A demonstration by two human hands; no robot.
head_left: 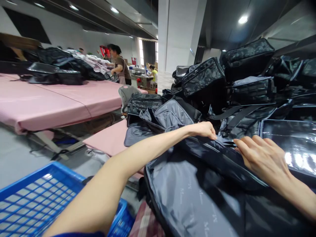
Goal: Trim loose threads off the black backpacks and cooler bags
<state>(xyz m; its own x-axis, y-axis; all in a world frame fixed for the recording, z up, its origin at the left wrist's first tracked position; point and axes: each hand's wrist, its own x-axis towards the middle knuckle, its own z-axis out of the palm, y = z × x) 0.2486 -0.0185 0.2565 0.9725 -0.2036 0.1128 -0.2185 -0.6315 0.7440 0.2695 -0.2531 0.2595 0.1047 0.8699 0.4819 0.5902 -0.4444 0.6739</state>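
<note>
A large dark bag (195,194) lies open in front of me, its grey lining printed with letters facing up. My left hand (206,130) is closed on the bag's edge near its far side, fingers pinched together. To the right, my right hand (259,153) pinches a short black strap (229,143) between thumb and forefinger. The strap lies between both hands, above the bag's dark rim. Another open bag with grey lining (172,113) sits just beyond my left hand.
Dark camouflage bags (203,77) are piled high ahead and right. A blue plastic basket (53,164) stands at lower left. Pink-covered tables (49,98) extend left, with more bags on one. A person (120,65) stands behind them; a pale pillar (180,36) rises ahead.
</note>
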